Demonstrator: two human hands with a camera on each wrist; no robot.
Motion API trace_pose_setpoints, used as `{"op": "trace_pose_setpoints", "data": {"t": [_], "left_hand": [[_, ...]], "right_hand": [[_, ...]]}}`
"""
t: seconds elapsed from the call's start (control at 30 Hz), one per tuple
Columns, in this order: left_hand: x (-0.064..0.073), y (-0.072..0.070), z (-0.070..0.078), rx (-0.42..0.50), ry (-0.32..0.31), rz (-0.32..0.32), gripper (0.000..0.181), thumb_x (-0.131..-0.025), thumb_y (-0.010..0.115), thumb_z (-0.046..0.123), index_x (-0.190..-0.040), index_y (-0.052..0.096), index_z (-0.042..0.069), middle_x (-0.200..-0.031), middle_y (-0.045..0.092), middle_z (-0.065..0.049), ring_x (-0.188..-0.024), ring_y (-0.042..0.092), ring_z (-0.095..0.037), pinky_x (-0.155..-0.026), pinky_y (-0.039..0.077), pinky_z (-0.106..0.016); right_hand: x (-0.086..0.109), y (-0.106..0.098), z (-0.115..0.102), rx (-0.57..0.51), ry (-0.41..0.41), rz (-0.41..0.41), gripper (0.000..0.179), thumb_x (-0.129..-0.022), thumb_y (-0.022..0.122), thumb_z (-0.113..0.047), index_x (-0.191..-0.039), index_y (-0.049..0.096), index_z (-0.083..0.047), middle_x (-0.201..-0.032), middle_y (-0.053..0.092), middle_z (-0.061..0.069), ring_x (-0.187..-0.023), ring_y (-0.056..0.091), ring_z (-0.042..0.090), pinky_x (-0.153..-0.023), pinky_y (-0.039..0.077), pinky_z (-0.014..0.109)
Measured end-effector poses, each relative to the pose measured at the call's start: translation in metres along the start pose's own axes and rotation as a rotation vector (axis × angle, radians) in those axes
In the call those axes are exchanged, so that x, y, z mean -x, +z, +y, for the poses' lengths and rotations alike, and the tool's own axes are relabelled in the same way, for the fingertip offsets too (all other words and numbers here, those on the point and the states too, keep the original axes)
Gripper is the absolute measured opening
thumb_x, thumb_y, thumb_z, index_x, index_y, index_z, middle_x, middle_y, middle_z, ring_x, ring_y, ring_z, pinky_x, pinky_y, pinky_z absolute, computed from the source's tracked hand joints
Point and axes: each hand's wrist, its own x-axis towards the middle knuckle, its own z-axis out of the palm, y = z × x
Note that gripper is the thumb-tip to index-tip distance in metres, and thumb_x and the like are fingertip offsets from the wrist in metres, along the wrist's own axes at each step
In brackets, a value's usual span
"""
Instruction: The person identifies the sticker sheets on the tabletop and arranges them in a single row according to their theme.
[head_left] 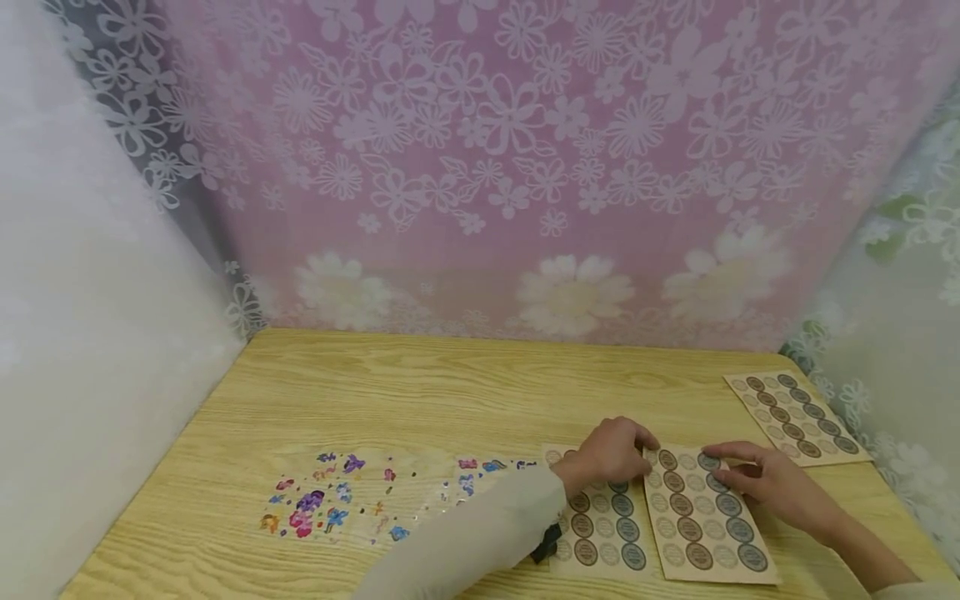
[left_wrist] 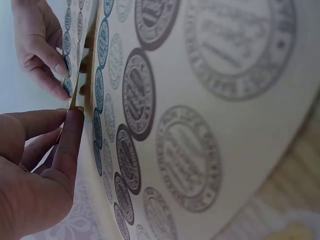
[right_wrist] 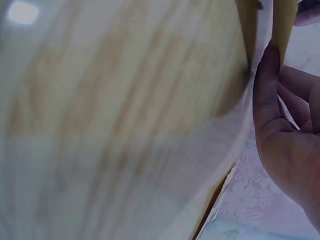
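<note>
Both hands hold a cream sheet of round stamp-style stickers [head_left: 710, 521], brown and grey-blue with paler ones between. My left hand [head_left: 613, 450] pinches its far left corner between thumb and fingers. At the far right corner, my right hand [head_left: 768, 482] pinches the edge. In the left wrist view, the held sheet is slightly raised, its thin edge between the fingertips [left_wrist: 75, 117]. A second sticker sheet [head_left: 600, 533] lies flat on the left, partly covered by my left forearm. The right wrist view shows the thumb and fingers [right_wrist: 267, 95] gripping the sheet's edge.
A third sheet of round stickers [head_left: 798, 417] lies at the table's right edge. Clear sheets with colourful cartoon pony stickers [head_left: 318, 504] lie on the left of the wood-grain table [head_left: 420, 383]. Flowered curtains [head_left: 510, 167] hang behind and at both sides.
</note>
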Motion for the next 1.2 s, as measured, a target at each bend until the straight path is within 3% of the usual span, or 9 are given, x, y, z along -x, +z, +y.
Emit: {"op": "trace_pose_setpoints", "data": {"t": [0.13,0.37,0.67,0.77,1.0,1.2], "left_hand": [[0.003,0.001,0.001,-0.048,0.002,-0.008,0.034,-0.088,0.068,0.011,-0.121,0.068,0.019,-0.097,0.065,0.012,-0.072,0.054,0.003,-0.061,0.043,-0.014],[0.007,0.002,0.004,-0.139,-0.016,0.006,0.034,-0.089,0.066,0.013,-0.122,0.068,0.024,-0.101,0.065,0.014,-0.069,0.054,0.002,-0.057,0.041,-0.014],[0.010,0.001,0.005,-0.242,0.016,0.028,0.032,-0.089,0.065,0.013,-0.119,0.069,0.024,-0.111,0.063,0.015,-0.091,0.058,0.000,-0.069,0.042,-0.011],[0.010,0.002,0.005,-0.252,0.028,0.027,0.032,-0.089,0.065,0.012,-0.119,0.069,0.023,-0.110,0.064,0.014,-0.089,0.058,0.001,-0.070,0.043,-0.011],[0.008,0.003,0.005,-0.301,0.068,0.036,0.031,-0.088,0.063,0.010,-0.116,0.071,0.022,-0.106,0.065,0.014,-0.087,0.058,0.002,-0.071,0.043,-0.011],[0.007,0.005,0.005,-0.330,0.076,0.046,0.031,-0.087,0.064,0.009,-0.114,0.072,0.023,-0.106,0.065,0.014,-0.086,0.057,0.002,-0.070,0.042,-0.011]], "right_hand": [[-0.002,0.005,0.000,0.075,-0.049,0.031,0.039,-0.096,0.059,-0.017,-0.128,0.055,0.004,-0.124,0.051,0.027,-0.090,0.063,0.005,-0.064,0.053,0.029],[-0.005,0.011,-0.007,0.207,-0.078,0.107,0.034,-0.093,0.064,-0.018,-0.123,0.062,-0.002,-0.120,0.057,0.020,-0.088,0.063,0.006,-0.067,0.052,0.026],[-0.006,0.016,-0.014,0.224,-0.031,0.104,0.037,-0.092,0.066,-0.021,-0.123,0.062,-0.001,-0.122,0.056,0.021,-0.088,0.064,0.009,-0.067,0.052,0.025],[-0.006,0.018,-0.013,0.239,-0.016,0.112,0.038,-0.091,0.066,-0.022,-0.123,0.062,-0.002,-0.122,0.056,0.020,-0.089,0.064,0.011,-0.068,0.052,0.025],[-0.006,0.020,-0.013,0.346,-0.066,0.152,0.033,-0.089,0.068,-0.017,-0.119,0.064,-0.003,-0.117,0.059,0.013,-0.091,0.063,0.016,-0.072,0.052,0.025],[-0.005,0.022,-0.013,0.360,-0.073,0.164,0.032,-0.088,0.069,-0.014,-0.117,0.065,-0.002,-0.116,0.059,0.012,-0.090,0.063,0.016,-0.071,0.052,0.025]]}}
